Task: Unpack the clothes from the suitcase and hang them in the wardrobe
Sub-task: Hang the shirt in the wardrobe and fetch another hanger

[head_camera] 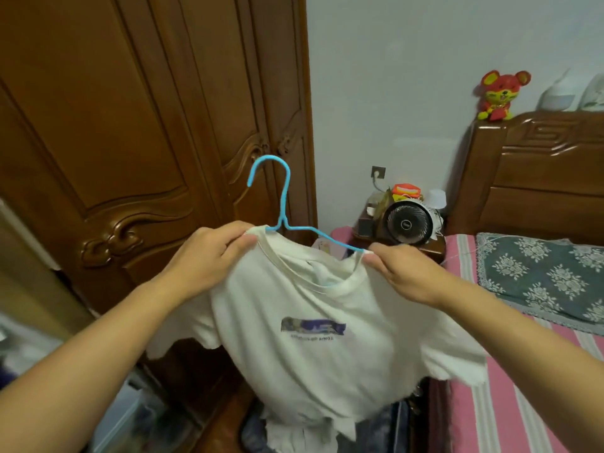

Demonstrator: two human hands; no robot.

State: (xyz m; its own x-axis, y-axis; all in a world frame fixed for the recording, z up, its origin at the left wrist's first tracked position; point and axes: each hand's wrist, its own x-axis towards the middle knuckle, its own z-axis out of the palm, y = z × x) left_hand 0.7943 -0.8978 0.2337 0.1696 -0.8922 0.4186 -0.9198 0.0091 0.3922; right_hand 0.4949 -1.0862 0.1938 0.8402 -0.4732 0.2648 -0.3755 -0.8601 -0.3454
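Now: white tee held up in air before closed wardrobe, above dark clothes at bottom edge. Blue hanger threaded through neck opening; hook upright, free of any rail. Left hand pinches left side of collar, fingers curled on fabric. Right hand pinches right side of collar at hanger arm. Printed graphic on chest faces camera. Fan on nightstand, bed at right, red plush toy on headboard.

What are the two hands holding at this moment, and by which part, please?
A white T-shirt on a blue hanger: the left hand pinches its left shoulder, the right hand its right shoulder.
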